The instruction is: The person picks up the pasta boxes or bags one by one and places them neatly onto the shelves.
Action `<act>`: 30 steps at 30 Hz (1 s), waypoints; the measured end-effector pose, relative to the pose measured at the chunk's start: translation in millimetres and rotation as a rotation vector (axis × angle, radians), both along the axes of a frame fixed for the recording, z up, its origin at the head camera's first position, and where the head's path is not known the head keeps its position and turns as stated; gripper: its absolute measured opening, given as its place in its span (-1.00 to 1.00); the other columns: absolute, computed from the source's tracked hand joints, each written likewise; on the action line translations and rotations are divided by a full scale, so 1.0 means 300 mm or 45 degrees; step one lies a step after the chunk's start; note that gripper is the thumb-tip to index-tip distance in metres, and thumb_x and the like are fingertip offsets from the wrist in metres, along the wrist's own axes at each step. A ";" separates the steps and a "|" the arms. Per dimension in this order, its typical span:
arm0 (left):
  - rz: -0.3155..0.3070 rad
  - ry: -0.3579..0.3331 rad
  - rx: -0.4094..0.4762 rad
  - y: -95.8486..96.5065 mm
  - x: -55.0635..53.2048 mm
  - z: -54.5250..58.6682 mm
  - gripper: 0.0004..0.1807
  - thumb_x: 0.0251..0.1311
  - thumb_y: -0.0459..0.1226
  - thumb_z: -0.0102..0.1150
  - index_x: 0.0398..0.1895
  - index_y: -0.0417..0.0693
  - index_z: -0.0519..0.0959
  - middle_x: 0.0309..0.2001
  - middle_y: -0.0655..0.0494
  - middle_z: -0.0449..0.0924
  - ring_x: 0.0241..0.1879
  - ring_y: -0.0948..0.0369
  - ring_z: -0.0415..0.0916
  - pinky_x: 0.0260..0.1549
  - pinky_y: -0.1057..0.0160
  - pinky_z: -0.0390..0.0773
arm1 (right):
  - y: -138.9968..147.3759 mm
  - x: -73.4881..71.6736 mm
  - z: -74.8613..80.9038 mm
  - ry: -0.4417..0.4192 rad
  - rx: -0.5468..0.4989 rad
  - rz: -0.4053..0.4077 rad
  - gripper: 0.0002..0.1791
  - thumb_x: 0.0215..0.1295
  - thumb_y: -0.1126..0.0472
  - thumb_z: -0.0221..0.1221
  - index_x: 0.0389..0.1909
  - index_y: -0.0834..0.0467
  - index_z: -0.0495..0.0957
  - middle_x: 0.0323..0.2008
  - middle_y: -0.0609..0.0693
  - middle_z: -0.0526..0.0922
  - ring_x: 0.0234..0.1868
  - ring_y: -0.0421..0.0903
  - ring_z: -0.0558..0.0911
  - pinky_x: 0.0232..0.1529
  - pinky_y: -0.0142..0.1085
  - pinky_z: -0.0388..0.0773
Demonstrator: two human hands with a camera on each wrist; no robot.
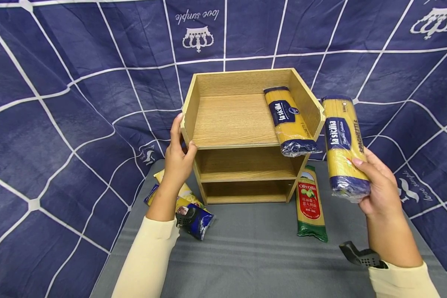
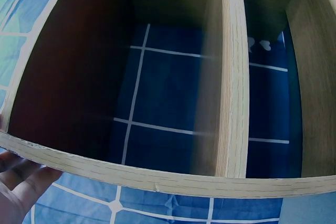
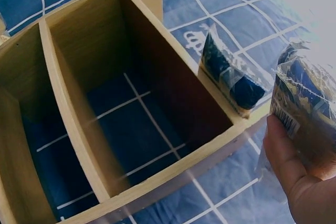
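A small wooden shelf unit (image 1: 242, 147) with an open top tray stands on the grey cloth. My left hand (image 1: 179, 159) holds the front edge of its left side panel, fingers outside and thumb toward the front; some of those fingers (image 2: 31, 182) show in the left wrist view. To the right of the unit, my right hand (image 1: 381, 186) grips a yellow and blue spaghetti pack (image 1: 344, 149) by its lower part, raised in the air. Another such spaghetti pack (image 1: 288, 120) lies along the right side of the top tray, its blue end jutting past the front edge.
A green and red Olivoila spaghetti pack (image 1: 311, 203) lies on the cloth by the unit's right side. At the left, several yellow and blue packs (image 1: 197, 219) lie partly behind my left forearm. Blue patterned cloth (image 1: 253, 33) rises behind and on both sides.
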State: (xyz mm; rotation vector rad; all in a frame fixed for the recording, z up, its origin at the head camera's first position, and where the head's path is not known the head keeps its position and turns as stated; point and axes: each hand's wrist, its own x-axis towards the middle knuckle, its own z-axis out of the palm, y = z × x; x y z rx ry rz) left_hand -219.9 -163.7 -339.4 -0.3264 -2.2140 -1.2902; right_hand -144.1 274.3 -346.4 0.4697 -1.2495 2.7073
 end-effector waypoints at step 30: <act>0.008 0.006 -0.002 -0.001 0.001 0.001 -0.16 0.35 -0.32 -0.02 0.57 0.56 -0.02 0.35 -0.05 0.46 0.21 -0.05 0.51 0.12 -0.20 0.50 | -0.036 -0.011 0.115 0.101 -0.063 0.033 -0.45 0.50 0.48 -0.35 0.44 0.35 0.27 0.04 0.24 0.65 -0.17 0.06 0.77 -0.26 -0.26 0.73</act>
